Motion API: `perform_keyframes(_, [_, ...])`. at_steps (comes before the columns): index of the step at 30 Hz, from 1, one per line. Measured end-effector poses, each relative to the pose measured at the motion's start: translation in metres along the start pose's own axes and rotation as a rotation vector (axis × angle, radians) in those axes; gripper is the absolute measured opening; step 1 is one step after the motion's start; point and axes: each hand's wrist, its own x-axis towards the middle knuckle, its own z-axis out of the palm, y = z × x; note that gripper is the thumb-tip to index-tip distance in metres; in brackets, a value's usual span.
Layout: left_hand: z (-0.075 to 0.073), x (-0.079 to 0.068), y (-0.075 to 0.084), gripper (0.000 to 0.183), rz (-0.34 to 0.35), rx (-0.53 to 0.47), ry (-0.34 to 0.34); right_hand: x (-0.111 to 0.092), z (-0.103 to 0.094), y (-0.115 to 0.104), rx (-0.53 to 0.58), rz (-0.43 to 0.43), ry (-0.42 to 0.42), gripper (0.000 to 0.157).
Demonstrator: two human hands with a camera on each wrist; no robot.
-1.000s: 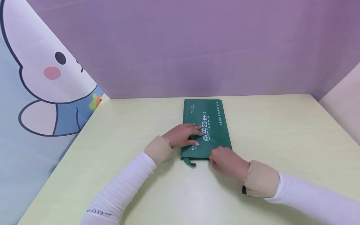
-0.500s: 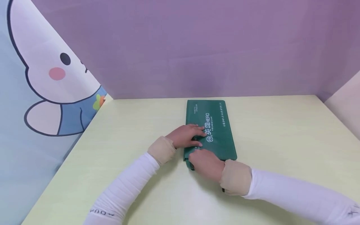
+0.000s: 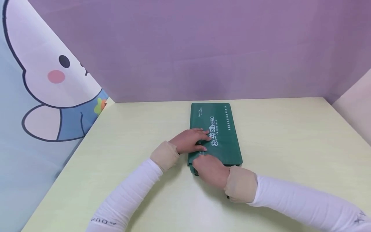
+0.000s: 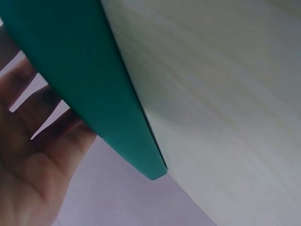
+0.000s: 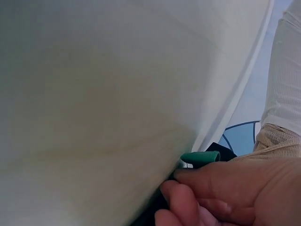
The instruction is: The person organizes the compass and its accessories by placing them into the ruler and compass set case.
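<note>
A flat dark green pouch (image 3: 226,141) with white printed lettering lies lengthwise on the table in the head view. My left hand (image 3: 189,140) rests on its left part, fingers spread over the top; the left wrist view shows that hand (image 4: 37,146) reaching over the pouch's long green side (image 4: 84,75). At the near left corner my right hand (image 3: 211,170) has its fingers curled and pinches at the short near edge. A green fabric loop (image 5: 202,158) sticks out beside the thumb in the right wrist view. The exact bit between the fingertips is hidden.
The pale yellow table (image 3: 290,138) ends at a purple backdrop (image 3: 203,51) just behind the pouch. At left hangs a light blue cloth with a cartoon rabbit (image 3: 55,90). A pale panel (image 3: 356,106) borders the right side.
My right hand has slid left along the pouch's near edge, from near its right corner to the loop at the left corner, and stays there. My left hand keeps its place.
</note>
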Motion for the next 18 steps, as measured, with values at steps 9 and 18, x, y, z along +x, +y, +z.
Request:
perform_keyframes(9, [-0.001,-0.004,-0.008,0.047,0.020,-0.027,-0.019,0.001,-0.001,0.008,0.089,-0.062,0.005,0.009])
perform_keyframes(18, [-0.020,-0.037,-0.041,0.038,0.003,-0.021,0.269,-0.018,-0.037,0.062,0.234,-0.160,0.323,0.029])
